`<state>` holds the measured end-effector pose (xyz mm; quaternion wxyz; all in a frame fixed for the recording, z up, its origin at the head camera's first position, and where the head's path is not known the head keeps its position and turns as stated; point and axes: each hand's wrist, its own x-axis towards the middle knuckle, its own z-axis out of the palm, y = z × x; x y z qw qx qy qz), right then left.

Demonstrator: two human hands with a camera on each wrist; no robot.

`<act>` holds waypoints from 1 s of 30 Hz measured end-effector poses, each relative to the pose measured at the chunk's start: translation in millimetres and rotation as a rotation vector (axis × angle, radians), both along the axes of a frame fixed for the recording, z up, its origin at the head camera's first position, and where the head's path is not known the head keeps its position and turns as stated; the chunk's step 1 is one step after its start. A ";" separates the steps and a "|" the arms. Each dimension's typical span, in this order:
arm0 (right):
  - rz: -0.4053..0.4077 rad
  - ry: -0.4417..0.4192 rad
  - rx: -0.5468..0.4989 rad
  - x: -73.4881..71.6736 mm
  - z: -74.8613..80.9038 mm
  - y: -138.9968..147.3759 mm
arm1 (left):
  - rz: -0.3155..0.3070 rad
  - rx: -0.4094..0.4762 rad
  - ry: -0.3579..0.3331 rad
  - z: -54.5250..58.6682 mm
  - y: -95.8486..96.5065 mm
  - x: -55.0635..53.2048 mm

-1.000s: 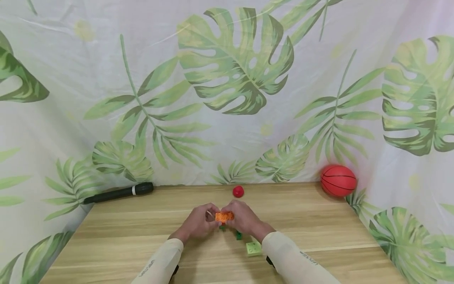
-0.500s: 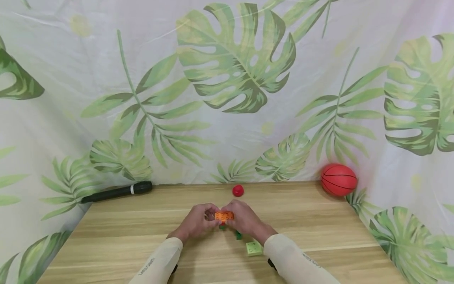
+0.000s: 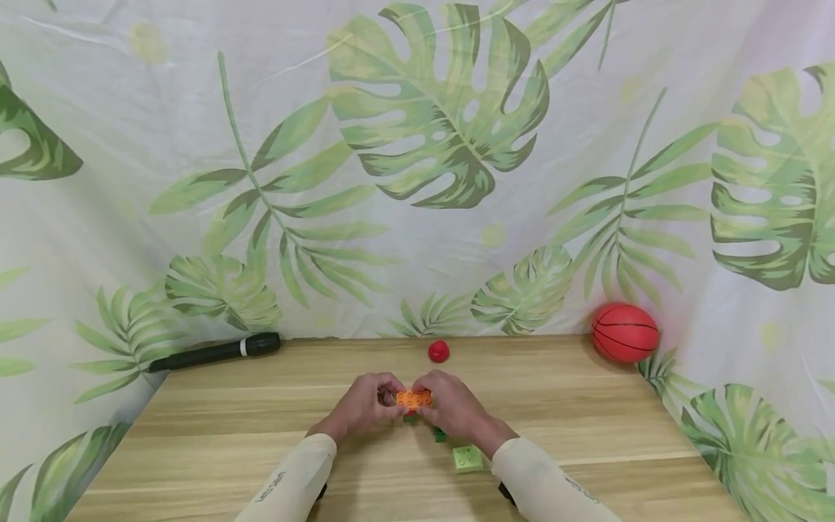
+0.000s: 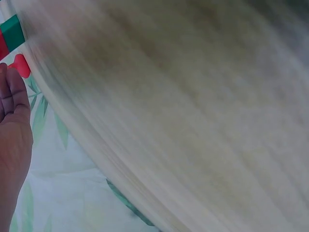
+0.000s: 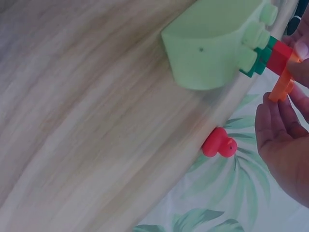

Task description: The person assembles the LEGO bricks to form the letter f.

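An orange building brick [image 3: 414,399] with studs on top lies between my two hands near the middle of the table. My left hand [image 3: 362,407] pinches its left end with thumb and fingers. At its right end, my right hand [image 3: 454,407] pinches it too. In the right wrist view the orange brick [image 5: 284,86] sits against a red brick [image 5: 278,57], which joins a dark green brick [image 5: 260,59]. Just beneath the hands, a bit of green brick [image 3: 409,418] shows. The left wrist view catches my left hand [image 4: 14,130] only at its edge.
Close to my right wrist lie another dark green brick [image 3: 440,434] and a light green brick [image 3: 467,459]. Toward the back edge stand a red toy duck [image 5: 219,142] and a red basketball [image 3: 625,333]. A black flashlight-like stick [image 3: 215,354] lies back left, before a leaf-print cloth [image 3: 417,246].
Over the last half second my right hand has shifted slightly to the right, and more of the orange brick's right end shows. The left hand stays nearly still.
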<state>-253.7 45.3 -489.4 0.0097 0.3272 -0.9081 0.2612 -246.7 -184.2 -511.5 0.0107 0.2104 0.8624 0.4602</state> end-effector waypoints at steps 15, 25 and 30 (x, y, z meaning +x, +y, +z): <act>-0.056 -0.075 -0.078 5.3 5.6 49.0 | 0.032 0.007 -0.003 2.5 -2.6 -0.1; 0.018 -0.181 -0.067 15.2 -16.2 69.3 | 0.019 0.004 -0.011 -0.5 -1.0 -0.4; 0.064 -0.242 -0.108 17.6 -19.8 65.6 | 0.027 0.001 -0.010 -1.3 0.3 0.0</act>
